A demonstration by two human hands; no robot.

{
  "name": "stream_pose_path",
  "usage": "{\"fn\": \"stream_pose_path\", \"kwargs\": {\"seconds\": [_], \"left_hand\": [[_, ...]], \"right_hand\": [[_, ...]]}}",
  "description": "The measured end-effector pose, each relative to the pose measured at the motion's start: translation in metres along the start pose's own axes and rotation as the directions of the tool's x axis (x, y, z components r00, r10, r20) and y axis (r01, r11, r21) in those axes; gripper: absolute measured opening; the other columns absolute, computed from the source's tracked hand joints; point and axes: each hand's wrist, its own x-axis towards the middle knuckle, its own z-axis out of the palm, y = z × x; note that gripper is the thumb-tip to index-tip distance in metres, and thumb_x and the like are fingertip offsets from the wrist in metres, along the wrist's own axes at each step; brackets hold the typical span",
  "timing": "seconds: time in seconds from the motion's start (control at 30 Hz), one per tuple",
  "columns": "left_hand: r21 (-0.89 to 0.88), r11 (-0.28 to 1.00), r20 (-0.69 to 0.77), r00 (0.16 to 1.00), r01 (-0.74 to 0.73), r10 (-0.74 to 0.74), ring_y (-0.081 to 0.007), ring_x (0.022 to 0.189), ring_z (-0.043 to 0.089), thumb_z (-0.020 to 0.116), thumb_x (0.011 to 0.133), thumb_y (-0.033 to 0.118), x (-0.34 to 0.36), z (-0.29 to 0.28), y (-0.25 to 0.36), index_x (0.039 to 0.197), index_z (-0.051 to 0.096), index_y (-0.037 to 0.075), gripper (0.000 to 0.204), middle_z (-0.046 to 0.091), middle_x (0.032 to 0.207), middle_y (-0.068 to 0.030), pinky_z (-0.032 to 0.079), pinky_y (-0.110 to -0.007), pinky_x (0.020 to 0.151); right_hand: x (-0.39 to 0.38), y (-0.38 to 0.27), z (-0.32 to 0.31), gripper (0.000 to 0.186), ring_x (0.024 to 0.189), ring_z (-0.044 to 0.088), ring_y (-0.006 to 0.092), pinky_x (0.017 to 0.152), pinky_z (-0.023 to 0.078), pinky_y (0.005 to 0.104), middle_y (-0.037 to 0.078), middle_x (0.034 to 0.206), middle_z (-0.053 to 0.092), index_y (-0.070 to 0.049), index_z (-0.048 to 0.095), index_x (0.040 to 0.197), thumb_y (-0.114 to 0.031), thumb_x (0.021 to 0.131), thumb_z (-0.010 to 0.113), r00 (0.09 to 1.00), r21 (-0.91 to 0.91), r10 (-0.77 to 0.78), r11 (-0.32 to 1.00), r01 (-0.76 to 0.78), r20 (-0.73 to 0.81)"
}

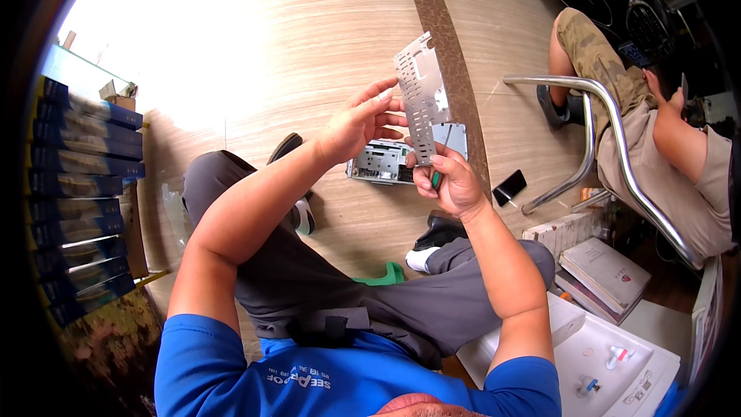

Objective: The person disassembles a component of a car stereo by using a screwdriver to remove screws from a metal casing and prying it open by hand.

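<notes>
A thin perforated metal plate is raised in front of me, tilted nearly upright. My right hand is closed around its lower end and also grips a green-handled screwdriver. On the left of the plate is my left hand, fingers stretched apart and the fingertips close to its edge; whether they touch it I cannot tell. Behind and below both hands, an opened metal device case lies on the floor, partly hidden by the right hand and the plate.
Blue boxes are stacked at the left. A black phone lies on the floor to the right, near a metal-framed chair and a seated person. Books and a white tray with small parts are at lower right. A green object lies between my legs.
</notes>
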Motion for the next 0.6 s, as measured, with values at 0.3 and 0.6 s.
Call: {"fn": "stream_pose_path", "kwargs": {"seconds": [0.3,0.6], "left_hand": [[0.251,0.959,0.07,0.986,0.131,-0.153,-0.0176,0.106,0.059,0.064,0.092,0.028,0.001,0.008,-0.002,0.15,0.025,0.004,0.074,0.06,0.12,-0.0106,0.048,-0.033,0.091],[0.245,0.955,0.09,0.976,0.17,-0.197,-0.0242,0.113,0.057,0.068,0.09,0.02,-0.002,0.009,-0.002,0.15,0.014,-0.002,0.083,0.055,0.126,-0.0182,0.05,-0.037,0.094]], "right_hand": [[0.002,0.0,0.001,0.041,0.067,0.053,0.0107,0.049,0.038,0.021,0.01,0.1,0.06,-0.002,0.052,0.127,-0.022,0.093,0.06,1.0,0.029,-0.015,0.999,0.015,0.007],[0.006,0.007,0.009,0.037,0.063,0.05,0.0074,0.048,0.037,0.0203,0.004,0.091,0.06,-0.001,0.052,0.121,-0.014,0.089,0.067,0.989,-0.145,-0.011,0.989,-0.011,-0.149]]}}
